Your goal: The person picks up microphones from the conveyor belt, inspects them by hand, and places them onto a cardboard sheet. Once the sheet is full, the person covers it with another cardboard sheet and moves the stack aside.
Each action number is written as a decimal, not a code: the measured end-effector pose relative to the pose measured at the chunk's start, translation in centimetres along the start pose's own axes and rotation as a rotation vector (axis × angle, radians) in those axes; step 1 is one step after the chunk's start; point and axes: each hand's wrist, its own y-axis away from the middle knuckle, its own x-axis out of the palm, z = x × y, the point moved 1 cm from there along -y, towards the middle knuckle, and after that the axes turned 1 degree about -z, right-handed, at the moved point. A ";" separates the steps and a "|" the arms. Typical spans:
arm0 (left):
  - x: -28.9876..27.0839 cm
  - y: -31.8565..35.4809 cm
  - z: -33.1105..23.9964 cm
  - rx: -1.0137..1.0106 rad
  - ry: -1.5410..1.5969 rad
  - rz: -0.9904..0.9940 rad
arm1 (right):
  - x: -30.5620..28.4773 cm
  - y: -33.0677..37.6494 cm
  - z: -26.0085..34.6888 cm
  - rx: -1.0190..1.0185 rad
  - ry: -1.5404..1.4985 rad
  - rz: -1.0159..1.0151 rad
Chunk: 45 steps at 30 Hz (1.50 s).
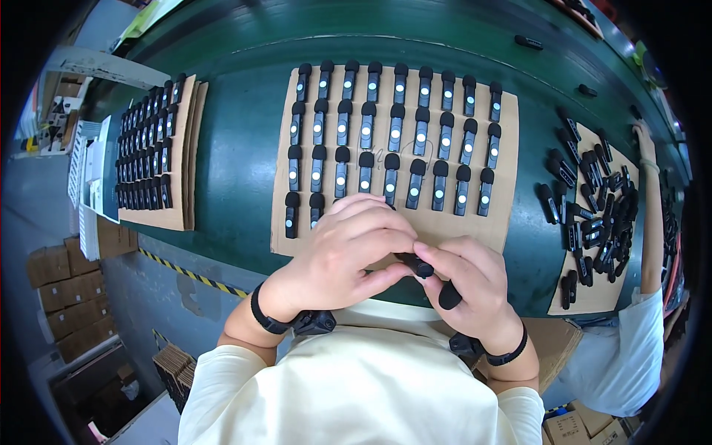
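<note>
Rows of small black wireless microphones [421,132] with foam tops and pale round spots lie on a cardboard sheet [482,231] in front of me. Over its near edge, my left hand [348,248] is closed, fingertips pinching a dark microphone [415,264] that is mostly hidden. My right hand [475,285] meets it there, thumb and fingers closed on the same piece. A black foam top [450,295] pokes out of my right palm; whether it belongs to a second microphone is hidden. My left hand covers part of the nearest row.
On the left stands a stack of cardboard sheets [189,159] bearing more microphones. A loose heap of microphones [604,215] covers cardboard at the right, beside another person's arm [651,215]. Single microphones [528,42] lie at the far side of the green table [241,111].
</note>
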 end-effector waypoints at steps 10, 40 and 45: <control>-2.7 2.5 1.5 -0.121 -0.047 -0.154 | 1.6 2.7 -1.4 -0.014 0.308 0.148; -2.0 1.2 0.0 -0.008 -0.084 -0.031 | 2.1 1.3 -0.3 0.237 0.199 0.205; -1.1 0.2 -1.1 0.083 -0.128 0.032 | 1.4 -1.7 1.2 0.140 0.118 0.209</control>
